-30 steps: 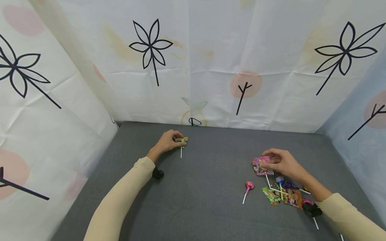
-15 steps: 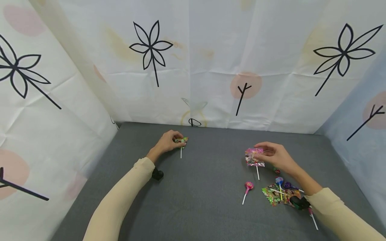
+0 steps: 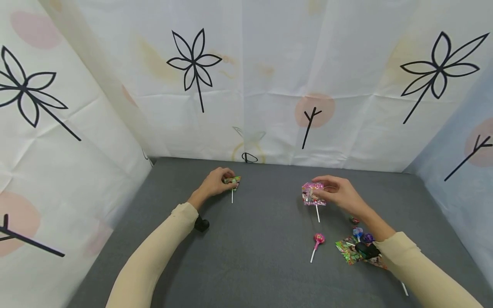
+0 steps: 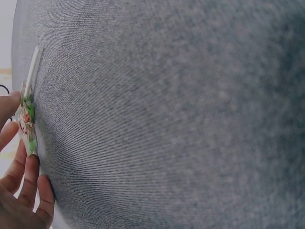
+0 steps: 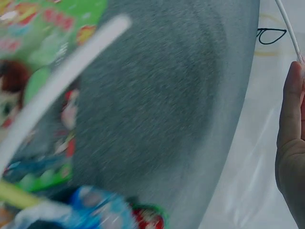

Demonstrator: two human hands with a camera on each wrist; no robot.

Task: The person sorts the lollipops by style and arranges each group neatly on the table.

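Observation:
My left hand [image 3: 215, 183] rests on the grey table [image 3: 262, 265] at the back, its fingers pinching a green-wrapped lollipop [image 3: 233, 182] whose white stick points toward me. In the left wrist view the same green lollipop [image 4: 27, 119] lies against the cloth by my fingertips [image 4: 12, 107]. My right hand [image 3: 339, 192] holds a pink-wrapped lollipop [image 3: 312, 193] just above the table, right of centre, stick hanging down. The right wrist view shows my right hand [image 5: 290, 157] at the frame's edge with the white stick [image 5: 288, 26] above it.
A small round pink lollipop [image 3: 317, 239] lies alone near the front. A pile of wrapped lollipops [image 3: 356, 246] lies under my right forearm. White patterned cloth walls [image 3: 246, 85] close in the back and both sides.
My right hand has lifted the pink-wrapped lollipop from the pile and carried it left and toward the back. My left hand stays put on the green lollipop.

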